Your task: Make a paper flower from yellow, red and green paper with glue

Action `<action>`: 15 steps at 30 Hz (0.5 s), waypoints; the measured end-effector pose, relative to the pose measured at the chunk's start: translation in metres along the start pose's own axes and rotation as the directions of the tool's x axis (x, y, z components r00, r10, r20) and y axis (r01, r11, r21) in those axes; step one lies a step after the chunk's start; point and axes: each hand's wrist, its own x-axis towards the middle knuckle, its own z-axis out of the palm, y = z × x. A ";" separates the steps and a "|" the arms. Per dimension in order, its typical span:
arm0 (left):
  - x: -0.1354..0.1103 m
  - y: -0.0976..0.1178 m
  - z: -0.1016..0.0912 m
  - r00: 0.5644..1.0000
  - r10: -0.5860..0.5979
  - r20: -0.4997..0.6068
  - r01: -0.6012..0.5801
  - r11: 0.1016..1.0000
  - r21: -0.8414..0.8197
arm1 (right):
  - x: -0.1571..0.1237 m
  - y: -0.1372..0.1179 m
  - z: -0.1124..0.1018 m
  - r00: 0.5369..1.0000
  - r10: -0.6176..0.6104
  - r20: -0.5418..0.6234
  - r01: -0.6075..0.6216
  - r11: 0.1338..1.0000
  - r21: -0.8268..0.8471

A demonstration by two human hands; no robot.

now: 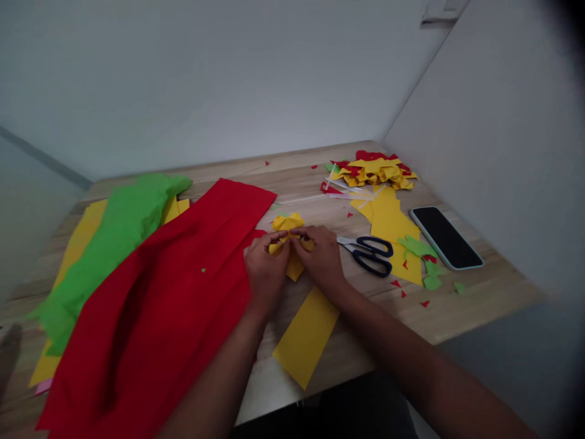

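Both hands meet at the middle of the table over a small piece of folded yellow paper (289,222). My left hand (266,265) pinches it from the left, and my right hand (319,253) pinches it from the right with thumb and fingers close together. The fingertips hide the middle of the piece. Under the hands lies another bit of yellow paper (295,268). A yellow paper strip (307,338) rests below my right wrist. Scissors (372,256) with dark blue handles lie just right of my right hand, their blade tips partly hidden by it.
Red sheets (183,292) and crumpled green paper (116,225) cover the table's left. At the back right sits a heap of cut red and yellow pieces (375,171). Yellow sheets (388,216), green scraps (432,281) and a phone (445,238) lie on the right, near the wall.
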 end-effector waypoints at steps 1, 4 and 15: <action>-0.001 -0.001 0.001 1.000 -0.019 -0.003 0.019 0.999 -0.032 | 0.000 0.000 0.000 1.000 -0.007 -0.005 0.007 1.000 0.001; -0.002 -0.005 0.003 0.997 -0.068 -0.021 0.065 0.992 -0.107 | 0.001 0.000 -0.001 1.000 -0.009 -0.030 0.009 1.000 0.015; -0.003 -0.003 0.003 0.999 -0.044 -0.025 0.042 0.996 -0.077 | -0.001 0.001 0.001 0.998 -0.020 -0.054 0.021 1.000 0.018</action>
